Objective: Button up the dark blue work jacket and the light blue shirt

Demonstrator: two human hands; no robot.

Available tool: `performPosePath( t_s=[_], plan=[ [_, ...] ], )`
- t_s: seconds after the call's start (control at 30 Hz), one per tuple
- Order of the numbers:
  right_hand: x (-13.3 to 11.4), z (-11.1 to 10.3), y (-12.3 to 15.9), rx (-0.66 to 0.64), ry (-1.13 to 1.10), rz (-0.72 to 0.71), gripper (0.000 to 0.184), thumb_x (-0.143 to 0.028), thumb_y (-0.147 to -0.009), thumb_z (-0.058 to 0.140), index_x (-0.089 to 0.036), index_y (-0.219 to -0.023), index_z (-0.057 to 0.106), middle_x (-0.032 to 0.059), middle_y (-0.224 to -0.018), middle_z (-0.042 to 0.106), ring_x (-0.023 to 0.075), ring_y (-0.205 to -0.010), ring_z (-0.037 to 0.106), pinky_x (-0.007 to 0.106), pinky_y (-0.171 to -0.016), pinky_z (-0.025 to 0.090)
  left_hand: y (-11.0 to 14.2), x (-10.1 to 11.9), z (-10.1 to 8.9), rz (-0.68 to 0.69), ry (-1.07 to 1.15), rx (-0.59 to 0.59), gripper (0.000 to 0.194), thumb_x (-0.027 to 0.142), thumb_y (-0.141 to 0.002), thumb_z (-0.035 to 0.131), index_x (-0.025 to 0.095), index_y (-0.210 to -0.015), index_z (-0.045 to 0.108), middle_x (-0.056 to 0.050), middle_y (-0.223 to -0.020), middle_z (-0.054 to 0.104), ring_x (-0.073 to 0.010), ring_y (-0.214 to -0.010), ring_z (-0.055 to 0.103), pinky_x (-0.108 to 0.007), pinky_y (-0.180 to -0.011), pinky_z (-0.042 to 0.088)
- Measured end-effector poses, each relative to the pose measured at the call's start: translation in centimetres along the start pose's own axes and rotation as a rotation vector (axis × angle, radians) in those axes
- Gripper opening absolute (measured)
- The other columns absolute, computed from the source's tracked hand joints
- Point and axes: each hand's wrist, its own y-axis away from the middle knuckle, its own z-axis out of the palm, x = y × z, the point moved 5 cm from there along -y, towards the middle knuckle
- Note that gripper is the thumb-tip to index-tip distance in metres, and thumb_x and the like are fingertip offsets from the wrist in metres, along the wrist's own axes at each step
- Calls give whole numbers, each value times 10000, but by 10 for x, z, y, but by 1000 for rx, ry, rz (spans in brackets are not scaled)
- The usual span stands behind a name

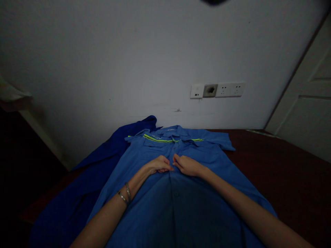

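A blue short-sleeved shirt lies spread face up, its collar toward the wall and a yellow-green stripe across the chest. Both hands meet at its front opening, below the chest pockets. My left hand, with bracelets on the wrist, has its fingers closed on the edge of the placket. Close beside it, my right hand is also closed, pinching the placket from the other side. Any button between the fingers is hidden. Lower down the placket, a button shows faintly.
A darker blue garment lies to the left, partly under the shirt. Both rest on a dark red surface against a pale wall. Sockets sit on the wall; a white panelled door stands at the right.
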Motion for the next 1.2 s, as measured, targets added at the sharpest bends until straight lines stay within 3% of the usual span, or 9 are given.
performPosePath(
  t_s=[0.23,0.57,0.83,1.03,1.2],
  plan=[
    [-2,1,1,7,97,19,221,-311,-902,324,-150,-996,443,116,-808,630,210,-719,603,249,-542,284,-1,-1,-1,-7,27,-22,382,379,-459,736,146,-488,435,70,-381,408,-27,-329,298,-189,-359,151],
    [11,0,2,-8,-225,30,221,-333,-843,434,-156,-959,498,36,-710,588,134,-647,533,209,-568,312,-1,-1,-2,0,110,-66,402,466,-540,694,127,-540,478,66,-408,415,-16,-330,279,-185,-357,159],
    [-12,-4,4,50,54,182,570,-643,-764,375,-128,-966,511,147,-840,614,256,-765,589,290,-620,380,-8,-7,-6,-39,196,-1,288,380,-622,630,117,-571,526,58,-405,422,-20,-320,281,-182,-346,145],
    [-17,0,0,28,125,266,317,-392,-790,465,-122,-932,551,163,-857,621,250,-799,602,287,-637,413,-7,-5,-5,-32,224,11,274,358,-624,620,92,-687,606,63,-429,419,-14,-325,274,-179,-345,142],
    [-9,-1,0,35,61,295,222,-274,-748,480,-120,-857,597,171,-864,621,256,-833,594,298,-665,421,-8,-7,-6,-8,207,26,290,374,-641,603,93,-710,616,61,-437,421,-14,-322,261,-178,-341,132]
  ],
)
